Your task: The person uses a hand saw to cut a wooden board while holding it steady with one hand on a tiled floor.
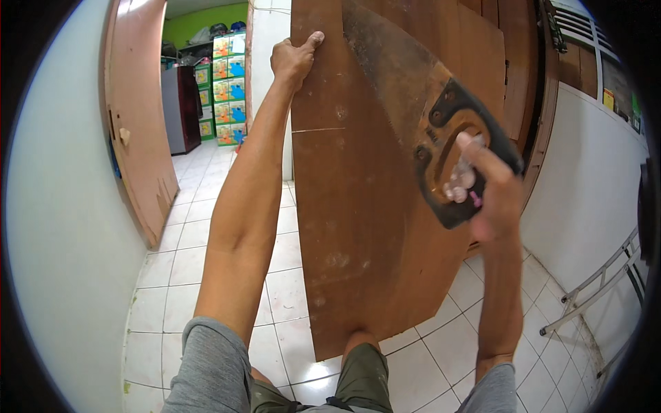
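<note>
A large brown wooden board stands tilted in front of me, its near end by my knee. My left hand grips its left edge near the top, thumb lying on the face. In my right hand is a handsaw, my fingers wrapped through its black and brown handle. The worn, rusty blade slants up and left over the board's face; whether it touches the wood I cannot tell. A thin pale line runs inward from the left edge, below my left hand. My right hand is slightly blurred.
On the left a pinkish-brown door stands ajar. Beyond it are stacked colourful boxes and a dark cabinet. White floor tiles lie underfoot. At the right, a metal folding frame leans near the white wall.
</note>
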A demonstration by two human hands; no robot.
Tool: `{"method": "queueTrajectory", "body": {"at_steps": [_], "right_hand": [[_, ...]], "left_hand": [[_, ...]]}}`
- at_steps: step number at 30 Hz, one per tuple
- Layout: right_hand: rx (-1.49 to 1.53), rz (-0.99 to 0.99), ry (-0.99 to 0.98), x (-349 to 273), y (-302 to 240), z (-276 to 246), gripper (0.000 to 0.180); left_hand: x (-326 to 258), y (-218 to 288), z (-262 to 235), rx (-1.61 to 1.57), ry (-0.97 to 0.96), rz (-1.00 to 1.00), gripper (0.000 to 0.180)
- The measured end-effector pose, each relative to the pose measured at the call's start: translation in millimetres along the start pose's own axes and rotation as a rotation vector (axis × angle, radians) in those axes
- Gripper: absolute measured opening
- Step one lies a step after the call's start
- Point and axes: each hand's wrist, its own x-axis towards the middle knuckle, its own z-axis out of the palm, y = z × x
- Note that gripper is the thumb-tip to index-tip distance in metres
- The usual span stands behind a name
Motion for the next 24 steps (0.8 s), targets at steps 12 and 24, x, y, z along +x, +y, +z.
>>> {"method": "queueTrajectory", "body": {"at_steps": [12, 24], "right_hand": [[-0.18, -0.152, -0.213, 106.1, -38.3, 50.1, 0.011], [-0.022, -0.2, -0.082, 83.4, 85.1, 47.7, 0.015]], "left_hand": [[4.4, -5.8, -3.6, 0.062, 0.052, -0.066, 0.057], [-10.2, 5.2, -2.1, -0.167, -0.033, -0.065, 0.056]]}}
